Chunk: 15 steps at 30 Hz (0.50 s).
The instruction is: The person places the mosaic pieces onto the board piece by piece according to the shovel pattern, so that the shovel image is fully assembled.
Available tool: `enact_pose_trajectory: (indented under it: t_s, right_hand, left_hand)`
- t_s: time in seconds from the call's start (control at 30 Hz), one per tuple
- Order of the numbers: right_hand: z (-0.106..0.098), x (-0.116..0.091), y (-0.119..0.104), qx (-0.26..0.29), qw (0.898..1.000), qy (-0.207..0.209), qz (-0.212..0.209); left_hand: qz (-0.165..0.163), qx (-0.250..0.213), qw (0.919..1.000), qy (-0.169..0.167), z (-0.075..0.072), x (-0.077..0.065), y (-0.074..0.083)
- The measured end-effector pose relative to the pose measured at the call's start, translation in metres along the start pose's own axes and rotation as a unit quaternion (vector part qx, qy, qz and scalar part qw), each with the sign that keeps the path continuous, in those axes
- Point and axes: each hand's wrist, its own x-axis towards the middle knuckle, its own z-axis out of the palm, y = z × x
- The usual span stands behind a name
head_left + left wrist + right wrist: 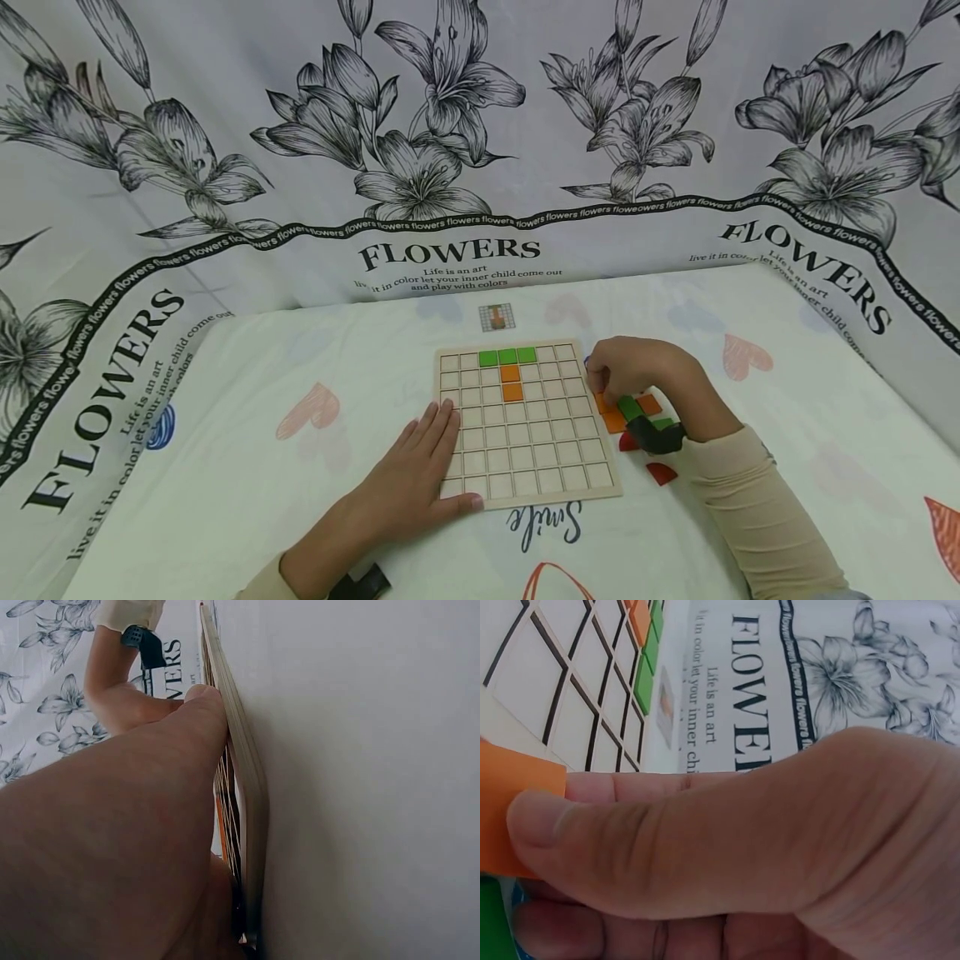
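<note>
A pale wooden grid board [536, 435] lies on the cloth. Three green square tiles [507, 357] form a row near its far edge, with two orange tiles [511, 382] in a column below the middle one. My left hand [411, 479] rests on the board's left side, fingers straight and thumb at the near edge. Right of the board, my right hand [641, 368] bends down over loose pieces; in the right wrist view its thumb and fingers pinch an orange square tile [510, 776]. A green piece [493, 919] shows below that tile.
Loose orange tiles [613, 421], a green tile [630, 407] and a red quarter-round piece [662, 474] lie right of the board, partly under the right wrist. Beyond the board's far edge is a small pattern card [497, 317]. A flower-printed cloth [450, 258] hangs behind.
</note>
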Motion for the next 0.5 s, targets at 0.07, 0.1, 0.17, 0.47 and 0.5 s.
enact_pose_trajectory:
  t_s: [0.07,0.1,0.17,0.47,0.5]
  right_hand:
    - [-0.0004,-0.0001,0.0007,-0.001,1.0,0.001,-0.004]
    - [-0.0007,-0.0003,0.001,-0.003,1.0,0.002,-0.007]
    - [-0.0013,-0.001,0.0012,-0.003,1.0,0.002,-0.008]
    - [-0.0049,-0.0057,0.0029,0.005,1.0,0.004,-0.009]
    - [-0.0051,-0.0059,0.0032,0.006,1.0,0.004,-0.009]
  left_hand:
    - [0.0,-0.001,1.0,0.0,0.0001,-0.0001,0.0]
    - [0.0,-0.001,1.0,0.001,0.0002,-0.0001,0.0001]
    - [0.0,-0.001,1.0,0.002,0.0001,-0.0003,0.0001]
    - [-0.001,-0.004,1.0,-0.004,-0.0012,-0.0005,0.0006]
    - [-0.001,-0.005,1.0,-0.005,-0.0013,-0.0004,0.0008]
